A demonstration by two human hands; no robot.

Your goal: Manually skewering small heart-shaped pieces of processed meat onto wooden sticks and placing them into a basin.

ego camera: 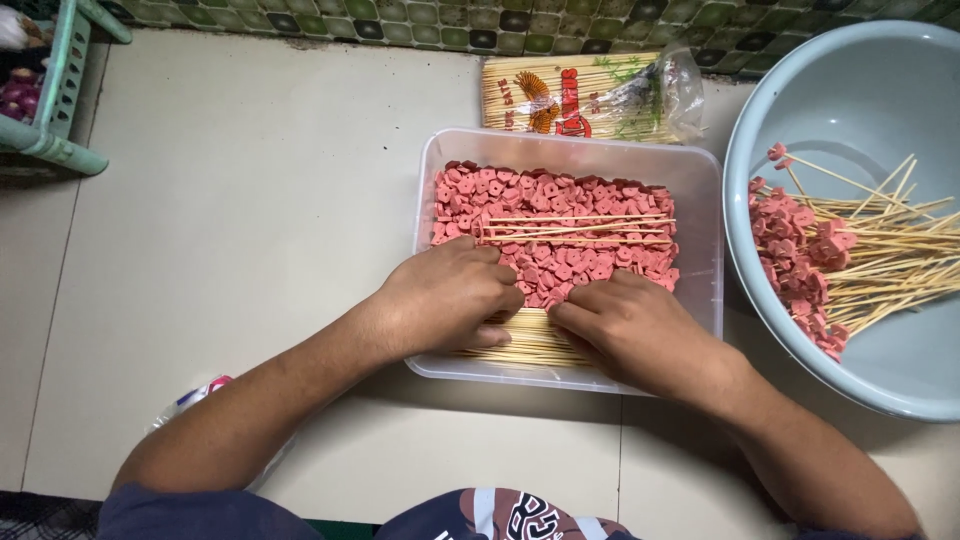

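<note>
We count 2 hands: left hand [445,295] & right hand [640,330]. 1 clear plastic tub [700,200], 1 pale blue basin [850,90], 1 pack of skewers [575,95], 1 green basket [60,100]. Approx 5 loose skewers [580,230] atop the pink pieces [550,190]; pieces & basin sticks [900,260] too many to count.

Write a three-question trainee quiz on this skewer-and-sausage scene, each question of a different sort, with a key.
1. True or false: the left hand holds a knife.
2. Where do the filled skewers lie? A) in the round basin B) on the floor C) in the green basket
3. What lies across the pink slices in the clear tub?

Key: 1 false, it rests on bare skewers beside the right hand; 2 A; 3 a few bare sticks.
</note>
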